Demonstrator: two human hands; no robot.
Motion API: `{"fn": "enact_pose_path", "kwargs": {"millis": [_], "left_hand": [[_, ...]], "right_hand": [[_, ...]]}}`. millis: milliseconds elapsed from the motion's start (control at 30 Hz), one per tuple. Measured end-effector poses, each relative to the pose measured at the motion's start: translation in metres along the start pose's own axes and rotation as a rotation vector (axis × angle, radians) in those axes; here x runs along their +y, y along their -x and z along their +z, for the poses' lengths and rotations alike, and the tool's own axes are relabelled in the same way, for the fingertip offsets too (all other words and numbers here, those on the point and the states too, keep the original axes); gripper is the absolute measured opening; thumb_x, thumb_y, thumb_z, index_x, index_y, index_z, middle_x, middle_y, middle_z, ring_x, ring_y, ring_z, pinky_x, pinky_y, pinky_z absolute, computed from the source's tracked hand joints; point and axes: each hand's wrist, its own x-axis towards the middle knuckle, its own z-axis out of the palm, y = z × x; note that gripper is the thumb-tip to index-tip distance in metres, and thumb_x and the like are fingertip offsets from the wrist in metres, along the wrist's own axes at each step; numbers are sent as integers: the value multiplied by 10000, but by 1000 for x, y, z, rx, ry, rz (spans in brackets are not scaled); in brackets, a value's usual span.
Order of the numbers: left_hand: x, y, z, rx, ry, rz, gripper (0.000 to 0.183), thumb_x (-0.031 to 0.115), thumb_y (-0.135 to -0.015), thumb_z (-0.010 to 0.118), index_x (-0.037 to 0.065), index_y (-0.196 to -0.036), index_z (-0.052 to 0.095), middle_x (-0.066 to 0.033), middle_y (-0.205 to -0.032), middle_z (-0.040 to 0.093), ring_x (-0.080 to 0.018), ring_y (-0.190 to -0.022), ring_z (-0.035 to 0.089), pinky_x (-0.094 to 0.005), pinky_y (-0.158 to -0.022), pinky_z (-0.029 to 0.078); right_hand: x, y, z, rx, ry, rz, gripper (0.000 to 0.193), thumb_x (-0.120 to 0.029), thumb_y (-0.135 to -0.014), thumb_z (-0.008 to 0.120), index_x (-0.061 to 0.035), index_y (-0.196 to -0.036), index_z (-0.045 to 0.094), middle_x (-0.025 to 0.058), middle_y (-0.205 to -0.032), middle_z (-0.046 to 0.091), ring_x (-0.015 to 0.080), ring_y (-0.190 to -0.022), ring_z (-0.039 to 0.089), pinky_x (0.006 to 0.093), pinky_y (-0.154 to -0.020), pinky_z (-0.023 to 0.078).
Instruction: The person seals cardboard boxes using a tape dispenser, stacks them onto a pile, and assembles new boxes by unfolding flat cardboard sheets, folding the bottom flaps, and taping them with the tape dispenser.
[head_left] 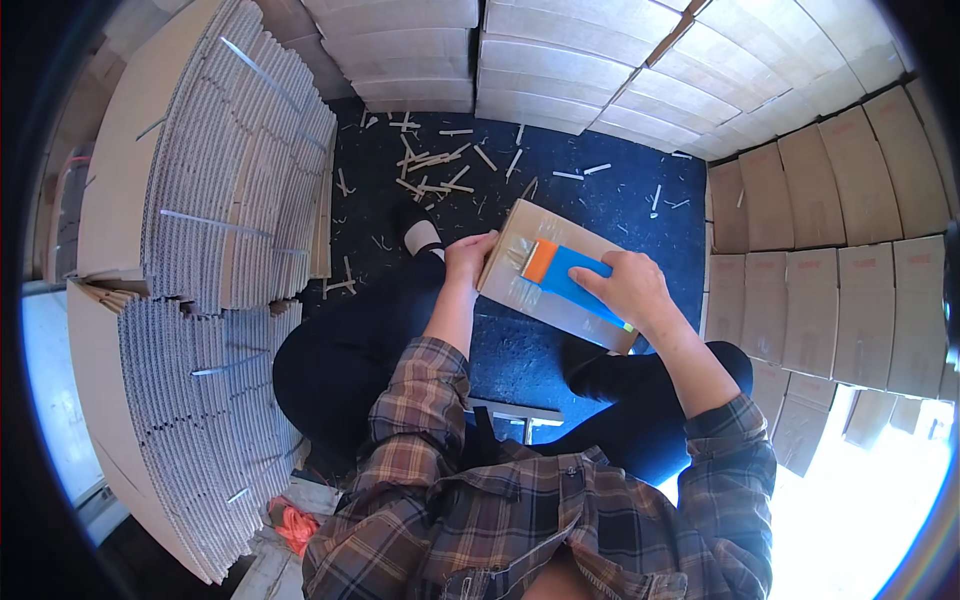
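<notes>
A brown cardboard piece (505,283), flat and box-like, lies tilted in front of me above my lap. Glossy clear patches, like tape, show on its upper face. My left hand (466,261) grips its left edge, with the fingertips hidden underneath. Across the cardboard, my right hand (632,290) is closed round a flat blue tool with an orange head (572,280), which looks like a scraper. The thumb lies along the blue part. The orange end rests on or just over the cardboard's face; I cannot tell which.
Tall bundles of strapped flat cardboard (240,150) stand at the left. Stacked closed boxes (560,60) line the far side, and more boxes (850,260) the right. Several thin cardboard strips (430,170) litter the dark floor (620,200). A red-orange cloth or bag (295,525) lies low at the left.
</notes>
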Motion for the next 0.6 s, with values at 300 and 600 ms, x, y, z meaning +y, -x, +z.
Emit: {"fn": "enact_pose_path", "kwargs": {"millis": [300,600], "left_hand": [[-16,-20,-10,-36,-8,-32,286,147,-807,749,-77,-969,673,-110,-843,692,-155,-682,646,-270,-614,518],[9,35,-7,-428,-1,138,663,531,-998,284,11,-1380,436,-106,-1379,499,-191,-1273,459,-310,-1051,344]], "right_hand": [[-1,3,1,30,16,16,564,-538,-800,624,6,-922,710,195,-836,689,321,-805,676,401,-794,516],[8,3,1,35,-22,34,566,-548,-798,616,-3,-921,708,189,-833,689,323,-814,676,399,-793,516]]}}
